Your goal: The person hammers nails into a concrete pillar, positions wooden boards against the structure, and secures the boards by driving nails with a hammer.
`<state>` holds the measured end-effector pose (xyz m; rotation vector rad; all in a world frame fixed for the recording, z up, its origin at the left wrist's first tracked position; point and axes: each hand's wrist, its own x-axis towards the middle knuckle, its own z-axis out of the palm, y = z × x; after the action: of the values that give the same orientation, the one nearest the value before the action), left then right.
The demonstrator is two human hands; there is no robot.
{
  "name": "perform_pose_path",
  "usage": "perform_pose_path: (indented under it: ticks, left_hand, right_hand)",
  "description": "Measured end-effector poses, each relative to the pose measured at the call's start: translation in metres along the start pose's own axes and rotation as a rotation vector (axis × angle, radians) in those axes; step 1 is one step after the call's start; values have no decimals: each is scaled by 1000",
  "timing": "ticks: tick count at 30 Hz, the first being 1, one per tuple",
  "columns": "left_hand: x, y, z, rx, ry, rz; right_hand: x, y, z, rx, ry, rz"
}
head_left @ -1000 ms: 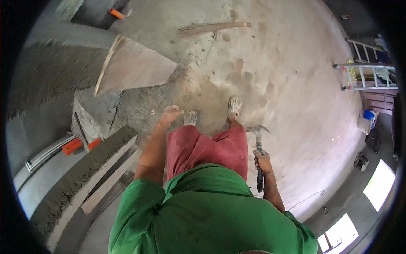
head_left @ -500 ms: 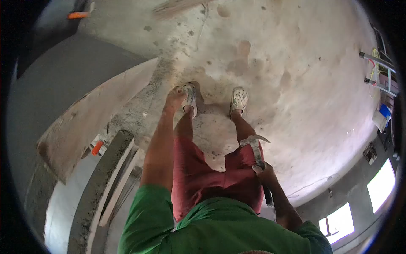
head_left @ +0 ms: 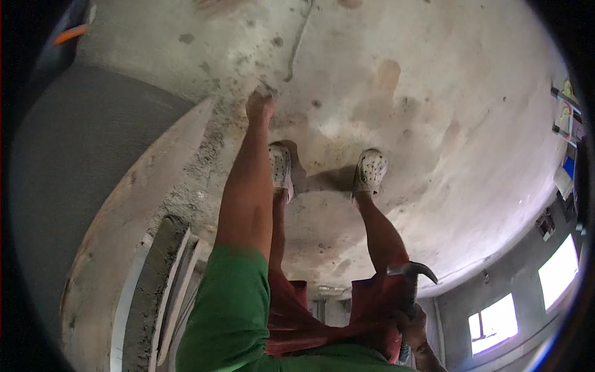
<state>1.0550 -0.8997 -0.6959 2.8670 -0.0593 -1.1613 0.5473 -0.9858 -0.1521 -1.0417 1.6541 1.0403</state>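
My right hand [head_left: 412, 325] is wrapped round the dark handle of a claw hammer [head_left: 410, 279], down by my right thigh. The hammer's metal head points up, with its curved claw turned to the right. My left arm is stretched out ahead over the floor. At its end, my left hand [head_left: 259, 106] is closed, fingers drawn together. Whatever it may hold is too small and hidden to make out. Below and to the right of that hand are my feet in dusty, perforated clogs [head_left: 370, 170].
A long curved-looking board [head_left: 139, 180] leans along the left beside a dark grey surface [head_left: 93, 136]. Near it stand cement-crusted planks [head_left: 152, 291]. An orange object [head_left: 69, 34] is at upper left. A ladder-like metal frame [head_left: 565, 115] and bright windows [head_left: 494, 323] are at right.
My left hand has reached farther forward, away from my left foot. The hammer in my right hand has come lower and closer to my body. The view has shifted.
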Motion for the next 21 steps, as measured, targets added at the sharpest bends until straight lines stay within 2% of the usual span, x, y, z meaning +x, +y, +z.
perform_pose_path:
  ticks: [1, 3, 5, 6, 8, 9, 11, 12, 13, 14, 15, 16, 17, 18, 19, 21]
  left_hand:
    - [2, 11, -3, -10, -46, -39]
    - [0, 27, -4, -8, -107, -91]
    - [2, 32, 6, 76, 94, 33]
    - [0, 32, 10, 74, 91, 32]
    - [9, 25, 26, 220, 352, 184]
    - [14, 21, 27, 211, 350, 189]
    - [21, 10, 18, 79, 128, 146]
    - [21, 7, 14, 73, 134, 153]
    - [22, 4, 12, 24, 74, 43]
    - [22, 6, 7, -29, 16, -62]
    - [20, 7, 5, -37, 29, -49]
    - [15, 7, 3, -182, 76, -70]
    - [21, 7, 12, -328, 121, -88]
    - [33, 7, 19, -337, 125, -73]
    - [57, -6, 39, -82, 214, 124]
    - [59, 0, 49, 177, 282, 321]
  right_hand:
    - [4, 3, 0, 49, -34, 198]
    - [5, 3, 0, 42, -16, 206]
    - [4, 1, -3, 35, 8, 192]
    - [3, -2, -3, 40, 22, 151]
    - [5, -9, -6, 47, 55, 102]
    - [6, -15, -8, 61, 28, 111]
    - [2, -15, -8, 80, 6, 114]
    - [4, -10, -4, 91, 39, -16]
    - [6, -5, -1, 101, 73, -151]
    - [6, -1, 1, 110, 83, -167]
    - [7, 3, 3, 99, 74, -116]
    - [8, 8, 3, 88, 64, -62]
    - [9, 13, 3, 97, 75, -74]
    - [12, 19, 4, 3, 64, -67]
    - [15, 23, 5, -92, 50, -51]
    - [10, 15, 3, -45, 40, 29]
